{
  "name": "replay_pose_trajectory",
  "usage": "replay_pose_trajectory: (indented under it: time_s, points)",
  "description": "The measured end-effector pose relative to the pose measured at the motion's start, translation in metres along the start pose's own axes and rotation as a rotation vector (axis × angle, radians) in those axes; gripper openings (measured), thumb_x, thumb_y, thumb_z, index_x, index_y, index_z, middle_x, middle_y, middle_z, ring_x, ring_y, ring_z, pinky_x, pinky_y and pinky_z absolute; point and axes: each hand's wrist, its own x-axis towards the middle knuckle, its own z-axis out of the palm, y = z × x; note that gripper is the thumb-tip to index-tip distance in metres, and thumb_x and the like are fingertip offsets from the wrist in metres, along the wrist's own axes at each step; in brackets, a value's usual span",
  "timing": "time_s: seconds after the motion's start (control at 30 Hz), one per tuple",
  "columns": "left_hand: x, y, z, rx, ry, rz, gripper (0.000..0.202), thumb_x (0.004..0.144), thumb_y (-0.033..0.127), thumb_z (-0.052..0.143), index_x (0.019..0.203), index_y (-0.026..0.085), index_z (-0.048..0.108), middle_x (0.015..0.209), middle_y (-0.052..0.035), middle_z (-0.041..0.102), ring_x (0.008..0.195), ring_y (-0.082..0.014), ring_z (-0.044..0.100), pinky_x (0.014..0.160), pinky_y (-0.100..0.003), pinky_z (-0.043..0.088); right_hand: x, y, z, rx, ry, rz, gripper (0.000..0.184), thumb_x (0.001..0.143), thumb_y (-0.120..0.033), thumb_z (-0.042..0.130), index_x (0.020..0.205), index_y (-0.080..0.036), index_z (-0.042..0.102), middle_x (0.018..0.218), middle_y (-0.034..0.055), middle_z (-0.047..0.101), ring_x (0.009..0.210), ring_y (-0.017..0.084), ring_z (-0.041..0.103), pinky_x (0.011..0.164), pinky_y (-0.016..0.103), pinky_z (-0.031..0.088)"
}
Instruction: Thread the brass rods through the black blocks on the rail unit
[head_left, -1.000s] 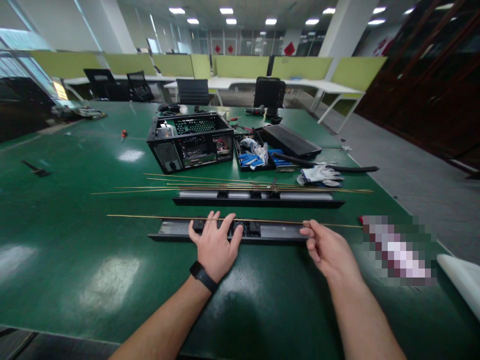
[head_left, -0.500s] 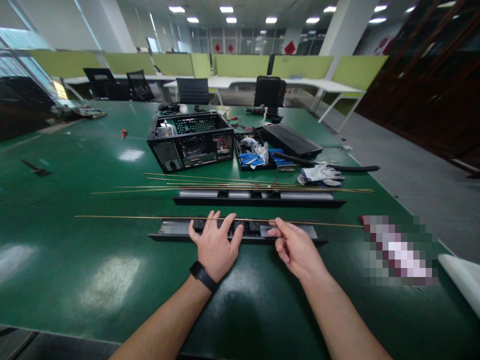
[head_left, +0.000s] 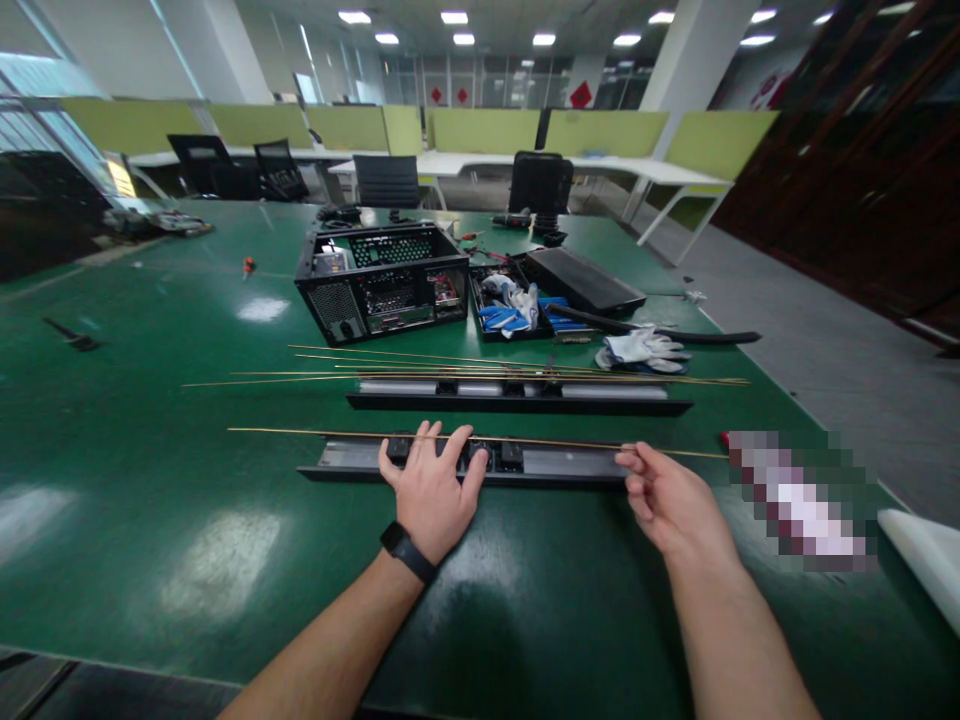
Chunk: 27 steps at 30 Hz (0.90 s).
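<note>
A long, thin brass-coloured rod point(head_left: 277, 431) runs left to right along the back edge of the nearer black-edged metal rail point(head_left: 570, 463). My right hand point(head_left: 671, 495) pinches this rod between thumb and fingertips near the rail's right end. My left hand point(head_left: 431, 475), fingers spread, rests on the rail's middle over its black blocks point(head_left: 511, 456), with the rod passing at its fingers. The rod's right end meets a blurred-out patch, so its tip cannot be seen. Behind lies a second similar rail point(head_left: 517, 403), with several thin rods point(head_left: 262, 374) along it.
An open computer case point(head_left: 382, 285) stands at the back, beside a black tray holding blue-white gloves point(head_left: 510, 305). A black panel point(head_left: 585, 280), a dark tube point(head_left: 697, 337) and another glove point(head_left: 643, 348) lie to the right. A pixelated patch point(head_left: 799, 500) covers something at the right.
My right hand has moved right along the rail. The rod's left end has slid right as well, baring more of the rail. My left hand has stayed in place.
</note>
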Motion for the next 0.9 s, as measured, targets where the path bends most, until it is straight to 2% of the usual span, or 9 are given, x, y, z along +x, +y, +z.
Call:
replay_pose_trajectory:
  time_s: [0.17,0.37,0.53,0.73,0.9]
  points:
    - [0.000,0.001,0.000,0.000,0.000,0.002,0.035,0.102,0.050,0.053,0.130,0.035,0.069,0.143,-0.0127,0.067,0.143,-0.0326,0.052,0.122,-0.067,0.006,0.008,-0.012,-0.012,0.027,0.069,-0.015,0.020,0.102,-0.010,0.052,0.085,-0.012,0.063,0.066,-0.0009,0.065,0.035,0.004,0.045,0.024,0.014,0.025]
    - [0.000,0.001,0.000,0.004,-0.003,0.002,0.035,0.103,0.049,0.053,0.130,0.035,0.069,0.142,-0.0140,0.067,0.144,-0.0318,0.052,0.122,-0.068,0.006,0.009,-0.010,-0.011,0.002,0.078,-0.037,0.018,0.102,-0.012,0.054,0.087,-0.012,0.064,0.066,-0.0007,0.065,0.035,0.004,0.046,0.023,0.014,0.024]
    - [0.000,0.001,0.000,0.003,-0.001,0.005,0.035,0.103,0.050,0.053,0.130,0.035,0.068,0.142,-0.0131,0.067,0.144,-0.0323,0.052,0.122,-0.068,0.006,0.001,0.006,0.000,-0.040,-0.057,-0.023,0.010,0.100,-0.015,0.060,0.094,-0.011,0.067,0.067,0.0007,0.067,0.035,0.005,0.046,0.023,0.014,0.024]
    - [0.000,0.000,0.001,0.005,0.004,0.003,0.034,0.102,0.049,0.055,0.130,0.036,0.069,0.142,-0.0122,0.067,0.144,-0.0326,0.052,0.122,-0.069,0.007,-0.015,0.031,0.027,-0.106,-0.219,0.024,0.011,0.097,-0.022,0.067,0.098,-0.011,0.068,0.070,0.0039,0.070,0.034,0.006,0.046,0.023,0.015,0.025]
    - [0.001,0.001,0.001,0.010,0.011,0.004,0.034,0.102,0.049,0.055,0.129,0.035,0.070,0.142,-0.0124,0.068,0.142,-0.0335,0.053,0.122,-0.068,0.007,-0.027,0.044,0.047,-0.163,-0.331,0.058,0.015,0.102,-0.024,0.061,0.101,-0.010,0.067,0.074,0.0070,0.072,0.035,0.007,0.050,0.024,0.015,0.025]
